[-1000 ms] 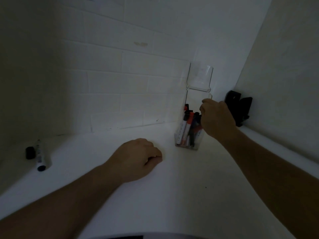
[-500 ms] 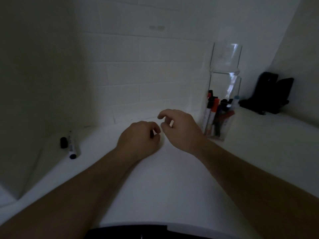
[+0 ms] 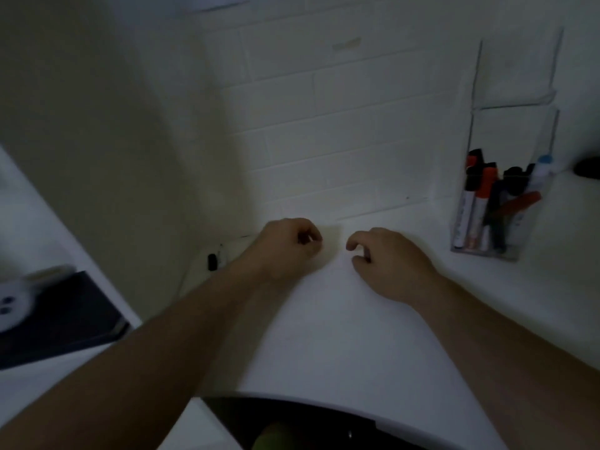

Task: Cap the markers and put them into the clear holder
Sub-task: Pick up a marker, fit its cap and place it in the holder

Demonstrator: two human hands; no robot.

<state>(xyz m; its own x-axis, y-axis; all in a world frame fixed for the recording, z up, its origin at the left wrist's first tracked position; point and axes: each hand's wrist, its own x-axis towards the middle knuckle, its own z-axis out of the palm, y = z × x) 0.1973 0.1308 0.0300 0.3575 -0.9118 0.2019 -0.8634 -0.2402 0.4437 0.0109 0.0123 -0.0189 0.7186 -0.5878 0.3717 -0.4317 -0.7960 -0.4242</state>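
Observation:
The clear holder (image 3: pixel 483 250) stands at the right against the tiled wall, with several capped markers (image 3: pixel 480 203) upright in it, red and black among them. My left hand (image 3: pixel 285 246) rests on the white table (image 3: pixel 341 336) as a loose fist, and nothing shows in it. Beside it, my right hand (image 3: pixel 391 263) hovers low with its fingers curled and apart, empty. A small black cap (image 3: pixel 212 262) lies by the wall just left of my left forearm. Any marker beside the cap is hidden behind that arm.
A dark flat object (image 3: pixel 65 319) and a blurred white round thing (image 3: pixel 13 302) sit on a lower surface at the left. A black object (image 3: pixel 588 168) shows at the right edge. The table's curved front edge (image 3: pixel 324 399) is close to me.
My right hand has come away from the holder and moved left until it is next to my left hand. The view has swung left and down. My left hand stays fisted.

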